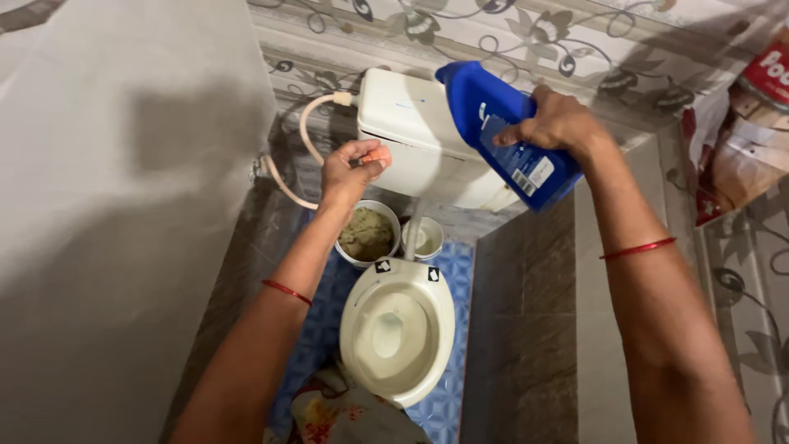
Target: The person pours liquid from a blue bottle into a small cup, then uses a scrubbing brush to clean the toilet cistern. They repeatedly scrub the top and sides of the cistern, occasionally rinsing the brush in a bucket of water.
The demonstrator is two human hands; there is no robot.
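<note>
The right hand (552, 123) is clamped around a blue cleaner bottle (501, 131), held tilted with its neck up above the white cistern (415, 136), while the left hand (349, 168) — fingers closed on a small pinkish cap (380, 154) — hovers just left of the cistern. By the look of it, the bottle is freshly uncapped and not yet tipped. Pouring would call for swinging the nozzle down from the cistern over the toilet bowl (397, 329) below — and angling it under the rim.
</note>
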